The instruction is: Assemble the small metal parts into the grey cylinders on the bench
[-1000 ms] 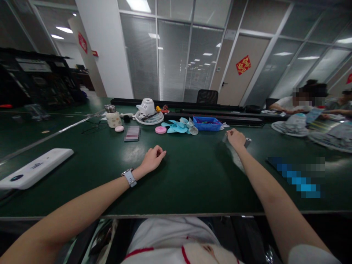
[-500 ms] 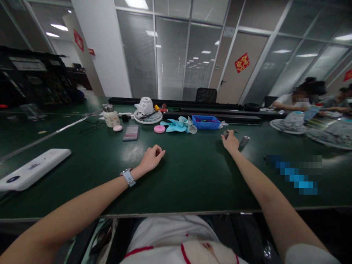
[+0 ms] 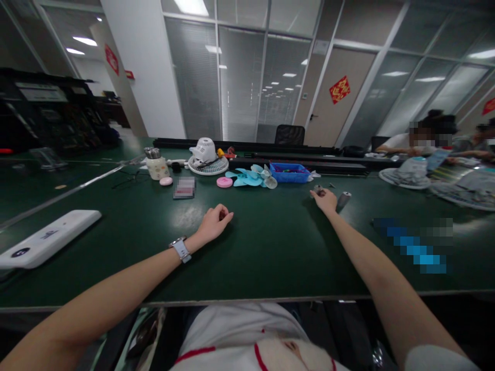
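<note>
My left hand (image 3: 215,220) rests on the green table (image 3: 270,247) near the middle, fingers curled into a loose fist with nothing seen in it; a watch sits on that wrist. My right hand (image 3: 327,200) is stretched far forward on the right, its fingers pinched on a small grey part (image 3: 317,191) that lies on the table. A short grey cylinder (image 3: 343,199) lies just right of that hand, apart from it.
Farther back are a white fan housing (image 3: 204,150) on a round grille, light blue fan blades (image 3: 251,178), a blue tray (image 3: 290,173), a pink disc (image 3: 224,182) and a white cup (image 3: 157,166). A long white device (image 3: 46,239) lies at left. Other people (image 3: 425,138) work at far right.
My right hand has slid forward and a little left, past the grey cylinder, and its fingers have closed on the small grey part. My left hand has stayed where it was.
</note>
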A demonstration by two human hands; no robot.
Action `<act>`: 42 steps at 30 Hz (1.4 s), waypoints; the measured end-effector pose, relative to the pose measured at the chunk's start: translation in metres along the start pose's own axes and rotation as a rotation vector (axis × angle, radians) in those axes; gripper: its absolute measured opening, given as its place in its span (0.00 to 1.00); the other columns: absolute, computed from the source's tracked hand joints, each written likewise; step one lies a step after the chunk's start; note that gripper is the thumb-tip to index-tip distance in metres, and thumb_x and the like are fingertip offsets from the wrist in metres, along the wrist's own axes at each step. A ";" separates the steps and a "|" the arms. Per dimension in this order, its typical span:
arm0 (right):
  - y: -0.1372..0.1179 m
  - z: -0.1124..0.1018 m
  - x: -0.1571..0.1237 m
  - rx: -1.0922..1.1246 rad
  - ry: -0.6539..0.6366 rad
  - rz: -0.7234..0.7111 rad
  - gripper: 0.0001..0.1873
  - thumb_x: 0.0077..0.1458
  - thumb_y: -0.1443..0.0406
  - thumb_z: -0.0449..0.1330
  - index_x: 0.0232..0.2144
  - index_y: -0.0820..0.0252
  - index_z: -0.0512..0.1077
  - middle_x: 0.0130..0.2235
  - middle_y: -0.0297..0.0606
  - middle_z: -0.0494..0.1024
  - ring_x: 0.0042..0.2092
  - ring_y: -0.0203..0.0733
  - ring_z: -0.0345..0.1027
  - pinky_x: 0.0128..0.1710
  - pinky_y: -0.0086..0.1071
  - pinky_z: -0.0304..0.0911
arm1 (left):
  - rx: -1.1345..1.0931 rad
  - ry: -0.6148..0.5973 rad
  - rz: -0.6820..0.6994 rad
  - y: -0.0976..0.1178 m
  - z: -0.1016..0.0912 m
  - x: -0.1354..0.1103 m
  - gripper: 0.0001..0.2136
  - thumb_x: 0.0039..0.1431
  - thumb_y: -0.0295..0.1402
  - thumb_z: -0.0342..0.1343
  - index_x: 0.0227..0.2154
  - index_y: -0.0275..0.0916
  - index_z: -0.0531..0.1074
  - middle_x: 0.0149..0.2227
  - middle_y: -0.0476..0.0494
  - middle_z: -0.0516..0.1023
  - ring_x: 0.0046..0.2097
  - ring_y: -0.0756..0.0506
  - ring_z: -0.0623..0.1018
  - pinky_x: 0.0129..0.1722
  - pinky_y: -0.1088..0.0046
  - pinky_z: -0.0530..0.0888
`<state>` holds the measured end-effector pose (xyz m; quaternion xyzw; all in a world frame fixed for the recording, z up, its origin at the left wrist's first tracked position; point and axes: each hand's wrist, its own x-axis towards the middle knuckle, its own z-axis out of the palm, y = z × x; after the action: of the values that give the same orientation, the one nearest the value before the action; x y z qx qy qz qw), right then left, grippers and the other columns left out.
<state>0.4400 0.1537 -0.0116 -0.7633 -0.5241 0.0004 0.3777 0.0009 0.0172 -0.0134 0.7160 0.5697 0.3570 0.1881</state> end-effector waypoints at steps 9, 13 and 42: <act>-0.100 0.008 -0.127 0.617 -0.495 -0.399 0.23 0.49 0.56 0.68 0.46 0.61 0.74 0.43 0.43 0.82 0.41 0.43 0.77 0.44 0.38 0.71 | -0.115 -0.043 0.133 0.015 -0.003 -0.007 0.19 0.60 0.49 0.54 0.47 0.42 0.73 0.38 0.45 0.77 0.42 0.43 0.74 0.39 0.67 0.69; -0.140 0.002 -0.186 0.711 -0.710 -0.518 0.22 0.48 0.59 0.70 0.44 0.61 0.75 0.42 0.42 0.82 0.41 0.43 0.77 0.45 0.38 0.71 | -0.118 -0.052 0.231 0.028 -0.006 -0.013 0.20 0.62 0.49 0.54 0.50 0.45 0.75 0.40 0.45 0.79 0.43 0.43 0.74 0.40 0.67 0.68; -0.102 0.000 -0.128 0.616 -0.341 -0.416 0.22 0.50 0.55 0.67 0.45 0.61 0.75 0.42 0.44 0.82 0.41 0.45 0.77 0.44 0.39 0.71 | 0.116 -0.177 0.125 -0.012 -0.005 0.006 0.12 0.59 0.43 0.58 0.41 0.49 0.82 0.37 0.46 0.84 0.39 0.42 0.78 0.40 0.67 0.70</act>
<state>0.3004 0.0685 -0.0033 -0.4811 -0.6978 0.2076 0.4884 -0.0100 0.0258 -0.0158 0.7886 0.5247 0.2698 0.1734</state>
